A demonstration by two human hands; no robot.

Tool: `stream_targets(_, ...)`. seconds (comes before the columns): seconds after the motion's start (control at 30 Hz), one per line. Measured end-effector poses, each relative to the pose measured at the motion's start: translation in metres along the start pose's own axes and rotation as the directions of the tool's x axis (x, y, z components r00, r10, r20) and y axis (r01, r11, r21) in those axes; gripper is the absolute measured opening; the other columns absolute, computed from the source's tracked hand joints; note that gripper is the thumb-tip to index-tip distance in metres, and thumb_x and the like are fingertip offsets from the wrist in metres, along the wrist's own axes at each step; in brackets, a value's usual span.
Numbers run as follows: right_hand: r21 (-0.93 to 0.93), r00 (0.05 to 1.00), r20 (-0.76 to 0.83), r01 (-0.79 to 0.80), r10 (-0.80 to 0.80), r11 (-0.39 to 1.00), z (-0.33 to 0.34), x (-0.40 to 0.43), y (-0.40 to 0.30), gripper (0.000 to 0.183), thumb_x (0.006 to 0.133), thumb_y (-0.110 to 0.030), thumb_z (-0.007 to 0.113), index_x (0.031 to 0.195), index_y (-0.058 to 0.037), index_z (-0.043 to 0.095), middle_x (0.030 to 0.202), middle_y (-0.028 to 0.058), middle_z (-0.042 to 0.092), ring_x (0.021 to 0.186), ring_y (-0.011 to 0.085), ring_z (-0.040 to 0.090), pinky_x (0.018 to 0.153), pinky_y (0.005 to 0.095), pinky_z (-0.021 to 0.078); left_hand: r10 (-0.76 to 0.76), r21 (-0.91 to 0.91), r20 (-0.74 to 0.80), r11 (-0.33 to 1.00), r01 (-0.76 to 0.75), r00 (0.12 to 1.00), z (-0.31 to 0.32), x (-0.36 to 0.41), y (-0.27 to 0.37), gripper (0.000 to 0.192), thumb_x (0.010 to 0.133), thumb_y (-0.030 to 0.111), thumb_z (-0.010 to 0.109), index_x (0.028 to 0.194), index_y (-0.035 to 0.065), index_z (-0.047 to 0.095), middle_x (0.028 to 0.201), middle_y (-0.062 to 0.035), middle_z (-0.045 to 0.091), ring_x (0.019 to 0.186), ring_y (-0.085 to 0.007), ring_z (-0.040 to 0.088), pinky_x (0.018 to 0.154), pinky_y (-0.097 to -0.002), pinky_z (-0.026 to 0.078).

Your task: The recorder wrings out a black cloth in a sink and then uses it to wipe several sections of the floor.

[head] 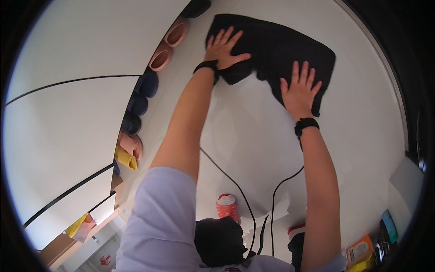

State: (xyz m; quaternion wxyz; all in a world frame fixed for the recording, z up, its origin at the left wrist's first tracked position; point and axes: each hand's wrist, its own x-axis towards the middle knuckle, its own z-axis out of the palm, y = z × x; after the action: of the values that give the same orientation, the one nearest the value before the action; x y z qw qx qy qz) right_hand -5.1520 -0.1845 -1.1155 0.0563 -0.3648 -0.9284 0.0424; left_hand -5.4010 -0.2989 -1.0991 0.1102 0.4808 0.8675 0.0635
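A black cloth garment (268, 40), shaped like a pair of shorts, is spread on the pale, glossy floor (244, 119) in front of me. My left hand (226, 49) presses flat near its left side, fingers and thumb spread. Lower on the right part of the cloth, my right hand (300, 90) also rests palm down with its fingers apart. Neither hand grips the fabric. The garment's inner edge between the hands looks crumpled. Each wrist wears a black band, the left band (206, 68) and the right band (307, 125).
Several pairs of slippers, among them a pink slipper (177, 34) and a yellow slipper (125, 158), line the base of a white cabinet (68, 119) at left. Black cables (238, 185) hang near my feet. Boxes, including an orange one (359, 250), stand at lower right.
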Motion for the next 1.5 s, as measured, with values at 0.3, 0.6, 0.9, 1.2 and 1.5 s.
stream_targets(0.3,0.145,0.965,0.016,0.257,-0.262,0.955,0.003,-0.052,-0.098,0.064,0.088,-0.045,0.047,0.144,-0.0157,0.032,0.15,0.0109,0.025,0.137,0.0347,0.022,0.106,0.0623,0.0142,-0.328,0.017,-0.059,0.944,0.329,0.943,0.001,-0.16,-0.067,0.085,0.078,0.064,0.055,0.147,0.0263,0.021,0.154,-0.0078,0.015,0.141,-0.0327,0.014,0.111,-0.0523,0.012)
stream_targets(0.6,0.303,0.871,0.096,0.435,-0.482,0.848,-0.013,-0.154,-0.113,0.065,0.086,-0.042,0.053,0.143,-0.0171,0.033,0.151,0.008,0.024,0.137,0.0297,0.024,0.109,0.0579,0.0157,-0.541,-0.065,-0.046,0.841,0.537,0.84,0.03,-0.338,-0.026,0.091,0.077,0.061,0.06,0.147,0.0191,0.021,0.153,-0.0141,0.016,0.138,-0.0393,0.016,0.11,-0.0553,0.013)
stream_targets(0.9,0.377,0.811,0.174,0.469,-0.559,0.798,-0.033,-0.223,-0.081,0.066,0.085,-0.038,0.056,0.143,-0.0192,0.032,0.15,0.0064,0.028,0.136,0.0267,0.028,0.109,0.0554,0.0179,-0.626,-0.06,0.069,0.775,0.629,0.777,0.05,-0.408,0.067,0.113,0.07,0.061,0.067,0.148,0.0057,0.007,0.152,-0.0256,0.003,0.139,-0.0464,0.005,0.106,-0.0638,0.011)
stream_targets(1.2,0.38,0.821,0.159,0.462,-0.548,0.802,-0.034,-0.19,-0.091,0.057,0.087,-0.035,0.055,0.14,-0.0239,0.038,0.148,0.0027,0.03,0.134,0.0238,0.031,0.107,0.0547,0.0226,-0.574,-0.115,-0.079,0.817,0.565,0.815,0.028,-0.3,0.004,0.117,0.053,0.038,0.079,0.147,0.0135,0.014,0.15,-0.0249,0.011,0.138,-0.0428,0.014,0.107,-0.0592,0.016)
stream_targets(1.5,0.291,0.909,-0.04,0.407,-0.414,0.866,-0.006,-0.067,-0.102,0.053,0.088,-0.037,0.053,0.138,-0.0242,0.04,0.145,0.0012,0.035,0.131,0.0221,0.034,0.104,0.0548,0.028,-0.462,-0.041,-0.177,0.886,0.462,0.869,0.015,-0.149,-0.057,0.113,0.052,0.044,0.077,0.146,0.0152,0.021,0.148,-0.0238,0.02,0.134,-0.0422,0.022,0.104,-0.0584,0.024)
